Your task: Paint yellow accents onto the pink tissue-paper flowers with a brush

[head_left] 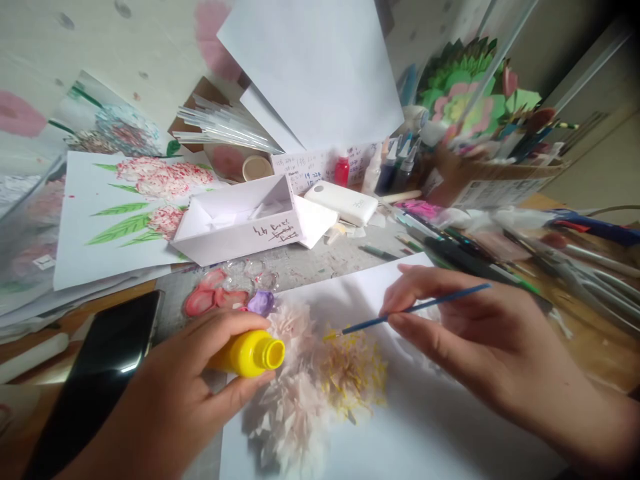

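Observation:
My left hand is wrapped round a small yellow paint bottle, tilted so that its uncapped mouth points right. Between thumb and fingertips, my right hand pinches a thin blue paintbrush. The brush tip is at the upper edge of a ruffled flower whose petal edges carry yellow paint; whether it touches is hard to tell. Pale, unpainted-looking ruffled flowers sit to its left, beside the bottle. All of these flowers rest on a white sheet of paper.
A black phone lies at the left. Behind the flowers are a paint palette, a white open box and a white power bank. Pens and brushes crowd the right side. Finished-looking red-and-white flower artwork leans at the back left.

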The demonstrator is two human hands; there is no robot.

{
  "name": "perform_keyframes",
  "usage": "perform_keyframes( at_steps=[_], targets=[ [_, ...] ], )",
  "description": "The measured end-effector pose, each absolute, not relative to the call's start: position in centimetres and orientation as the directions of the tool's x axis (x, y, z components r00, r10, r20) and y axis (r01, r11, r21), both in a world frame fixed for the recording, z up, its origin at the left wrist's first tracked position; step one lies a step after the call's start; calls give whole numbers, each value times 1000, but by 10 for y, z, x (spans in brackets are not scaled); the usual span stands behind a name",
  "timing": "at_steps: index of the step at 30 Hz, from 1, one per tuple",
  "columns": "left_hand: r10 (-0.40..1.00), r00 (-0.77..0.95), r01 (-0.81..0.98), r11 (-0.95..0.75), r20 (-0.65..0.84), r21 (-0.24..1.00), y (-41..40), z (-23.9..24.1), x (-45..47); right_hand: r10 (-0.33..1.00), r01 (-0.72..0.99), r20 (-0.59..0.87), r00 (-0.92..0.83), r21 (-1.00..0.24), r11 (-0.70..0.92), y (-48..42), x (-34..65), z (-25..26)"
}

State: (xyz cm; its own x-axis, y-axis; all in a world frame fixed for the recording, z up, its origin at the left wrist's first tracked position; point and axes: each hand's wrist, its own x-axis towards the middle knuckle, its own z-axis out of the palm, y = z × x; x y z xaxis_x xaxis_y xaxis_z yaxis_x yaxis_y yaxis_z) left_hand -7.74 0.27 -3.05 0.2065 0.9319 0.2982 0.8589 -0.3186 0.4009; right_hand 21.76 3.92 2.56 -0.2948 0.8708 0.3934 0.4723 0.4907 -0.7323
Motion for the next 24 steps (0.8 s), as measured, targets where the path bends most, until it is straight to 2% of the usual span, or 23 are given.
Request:
perform_keyframes(
  at_steps=[13,17,24],
  targets=[
    [951,161,763,-290,265,578,4,-14,-62,888,462,357,-289,-761,456,38,222,25],
    [956,159,755,-278,247,593,2,-14,-60,910,412,363,-203,-811,415,39,222,24],
    [948,160,713,-304,275,631,1,-14,-59,900,438,360,-245,-787,434,41,229,18]
  ],
)
